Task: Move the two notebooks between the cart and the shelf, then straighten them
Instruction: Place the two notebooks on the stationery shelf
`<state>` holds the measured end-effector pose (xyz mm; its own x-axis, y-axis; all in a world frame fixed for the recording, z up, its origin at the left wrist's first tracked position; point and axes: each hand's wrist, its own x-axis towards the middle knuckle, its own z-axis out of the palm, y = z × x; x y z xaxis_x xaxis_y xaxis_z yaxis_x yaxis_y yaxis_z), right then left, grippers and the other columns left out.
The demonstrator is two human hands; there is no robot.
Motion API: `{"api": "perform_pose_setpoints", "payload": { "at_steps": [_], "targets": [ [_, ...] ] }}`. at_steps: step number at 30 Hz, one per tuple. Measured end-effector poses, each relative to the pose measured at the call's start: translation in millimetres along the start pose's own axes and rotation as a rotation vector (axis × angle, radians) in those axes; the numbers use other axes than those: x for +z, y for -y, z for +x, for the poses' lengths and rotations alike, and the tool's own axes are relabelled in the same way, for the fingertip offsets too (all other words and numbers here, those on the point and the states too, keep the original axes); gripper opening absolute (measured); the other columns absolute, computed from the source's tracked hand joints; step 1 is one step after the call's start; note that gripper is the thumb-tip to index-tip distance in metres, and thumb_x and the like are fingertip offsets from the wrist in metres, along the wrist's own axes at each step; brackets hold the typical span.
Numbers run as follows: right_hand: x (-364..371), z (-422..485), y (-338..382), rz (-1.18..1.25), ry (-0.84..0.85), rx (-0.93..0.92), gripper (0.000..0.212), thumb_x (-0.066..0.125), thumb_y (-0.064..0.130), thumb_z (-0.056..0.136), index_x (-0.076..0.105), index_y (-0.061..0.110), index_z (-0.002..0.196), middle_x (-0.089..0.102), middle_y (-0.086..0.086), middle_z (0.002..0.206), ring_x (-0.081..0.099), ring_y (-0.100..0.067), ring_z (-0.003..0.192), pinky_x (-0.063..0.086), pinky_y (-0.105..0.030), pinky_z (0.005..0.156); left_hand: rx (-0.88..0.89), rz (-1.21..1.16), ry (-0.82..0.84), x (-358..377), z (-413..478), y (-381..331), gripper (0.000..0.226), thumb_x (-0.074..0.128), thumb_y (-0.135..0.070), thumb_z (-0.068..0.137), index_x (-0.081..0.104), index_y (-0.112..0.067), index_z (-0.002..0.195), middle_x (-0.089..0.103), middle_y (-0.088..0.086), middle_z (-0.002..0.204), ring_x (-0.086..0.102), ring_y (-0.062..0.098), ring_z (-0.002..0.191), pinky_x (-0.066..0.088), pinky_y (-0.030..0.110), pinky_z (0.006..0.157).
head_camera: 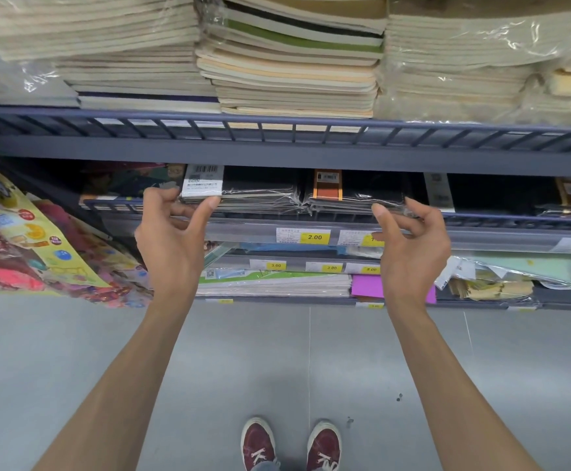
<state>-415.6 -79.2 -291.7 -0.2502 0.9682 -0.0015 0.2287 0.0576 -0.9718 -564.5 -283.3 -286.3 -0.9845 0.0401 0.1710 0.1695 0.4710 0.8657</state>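
Note:
Two black plastic-wrapped notebooks lie side by side on the middle shelf (311, 229). The left notebook (260, 190) carries a white barcode label; the right notebook (372, 192) has an orange band. My left hand (172, 232) is at the left notebook's front left corner, thumb and fingertips touching its edge. My right hand (413, 243) is at the right notebook's front right corner, fingers spread and curled against the wrap. Neither hand is closed around a notebook. No cart is in view.
Tall stacks of wrapped notebooks (294, 62) fill the upper shelf behind a blue rail (277, 125). Yellow price tags (314, 237) line the shelf front. Lower shelves hold paper pads (273, 283). Colourful packets (32, 239) hang at the left. Grey floor and my shoes (290, 443) lie below.

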Motion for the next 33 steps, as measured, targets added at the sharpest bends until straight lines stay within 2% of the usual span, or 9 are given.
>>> {"api": "perform_pose_setpoints", "payload": {
  "at_steps": [3, 7, 11, 14, 16, 20, 23, 28, 33],
  "targets": [
    [1.8, 2.8, -1.2, -0.036, -0.008, -0.003, 0.042, 0.079, 0.033, 0.082, 0.063, 0.014, 0.116, 0.074, 0.006, 0.084, 0.067, 0.007, 0.069, 0.036, 0.005, 0.071, 0.005, 0.015, -0.010, 1.3, 2.7, 1.6, 0.053, 0.075, -0.046, 0.084, 0.055, -0.011, 0.117, 0.060, -0.010, 0.075, 0.061, 0.017, 0.069, 0.055, 0.037, 0.073],
    [4.6, 5.2, -4.5, -0.041, -0.021, 0.011, 0.043, 0.079, 0.040, 0.080, 0.063, 0.020, 0.115, 0.074, 0.010, 0.081, 0.071, -0.008, 0.074, 0.048, -0.011, 0.083, 0.010, 0.022, -0.013, 2.2, 6.3, 2.1, 0.052, 0.075, -0.045, 0.084, 0.056, -0.010, 0.118, 0.059, -0.009, 0.072, 0.058, 0.012, 0.067, 0.048, 0.019, 0.069],
    [5.7, 7.4, -7.9, -0.049, -0.036, 0.012, 0.043, 0.080, 0.040, 0.080, 0.063, 0.019, 0.114, 0.073, 0.013, 0.080, 0.066, 0.004, 0.068, 0.044, -0.007, 0.073, 0.020, 0.023, -0.006, 2.6, 10.3, 2.7, 0.051, 0.075, -0.045, 0.084, 0.057, -0.011, 0.117, 0.062, -0.003, 0.072, 0.060, 0.013, 0.069, 0.041, 0.008, 0.068],
    [5.6, 8.5, -8.6, -0.055, -0.037, 0.014, 0.042, 0.080, 0.040, 0.080, 0.063, 0.020, 0.112, 0.073, 0.012, 0.079, 0.066, 0.003, 0.067, 0.046, -0.010, 0.072, 0.024, 0.034, -0.008, 2.6, 10.3, 3.3, 0.051, 0.075, -0.044, 0.085, 0.057, -0.010, 0.118, 0.062, -0.001, 0.073, 0.060, 0.013, 0.070, 0.038, 0.003, 0.067],
    [5.4, 8.7, -8.5, -0.064, -0.038, 0.016, 0.042, 0.080, 0.039, 0.080, 0.063, 0.019, 0.112, 0.073, 0.012, 0.080, 0.065, 0.007, 0.066, 0.043, -0.005, 0.070, 0.025, 0.038, -0.010, 2.4, 10.0, 2.9, 0.051, 0.075, -0.044, 0.085, 0.058, -0.010, 0.119, 0.062, 0.000, 0.074, 0.060, 0.013, 0.071, 0.037, 0.002, 0.068],
    [4.7, 7.5, -6.5, -0.100, -0.033, 0.001, 0.044, 0.080, 0.040, 0.080, 0.063, 0.019, 0.114, 0.073, 0.011, 0.082, 0.062, 0.008, 0.067, 0.037, 0.002, 0.066, 0.016, 0.049, -0.001, 1.2, 10.5, 2.6, 0.052, 0.074, -0.046, 0.085, 0.058, -0.011, 0.119, 0.063, 0.001, 0.075, 0.062, 0.016, 0.073, 0.042, 0.010, 0.071],
    [3.5, 6.8, -5.3, -0.111, -0.017, -0.007, 0.045, 0.079, 0.041, 0.081, 0.063, 0.018, 0.116, 0.074, 0.010, 0.085, 0.064, 0.000, 0.074, 0.036, 0.003, 0.066, 0.002, 0.058, 0.003, 1.3, 9.6, 0.7, 0.053, 0.073, -0.046, 0.085, 0.057, -0.011, 0.122, 0.063, 0.000, 0.077, 0.063, 0.016, 0.075, 0.046, 0.015, 0.073],
    [-1.6, 5.6, -5.0, -0.188, 0.026, -0.036, 0.046, 0.075, 0.044, 0.084, 0.062, 0.020, 0.121, 0.072, 0.014, 0.087, 0.064, 0.001, 0.079, 0.039, 0.000, 0.066, -0.029, 0.051, 0.052, -4.8, 7.5, 4.0, 0.055, 0.070, -0.053, 0.086, 0.056, -0.018, 0.127, 0.067, -0.008, 0.084, 0.069, 0.021, 0.081, 0.057, 0.048, 0.080],
    [-13.1, -2.2, -2.5, -0.368, 0.036, -0.144, 0.041, 0.065, 0.045, 0.091, 0.058, 0.021, 0.124, 0.063, 0.023, 0.088, 0.057, 0.014, 0.073, 0.042, -0.010, 0.064, 0.025, 0.132, 0.137, -27.9, 9.3, 5.6, 0.046, 0.065, -0.048, 0.092, 0.059, -0.020, 0.128, 0.072, -0.003, 0.102, 0.070, 0.018, 0.094, 0.058, 0.046, 0.084]
  ]
}}
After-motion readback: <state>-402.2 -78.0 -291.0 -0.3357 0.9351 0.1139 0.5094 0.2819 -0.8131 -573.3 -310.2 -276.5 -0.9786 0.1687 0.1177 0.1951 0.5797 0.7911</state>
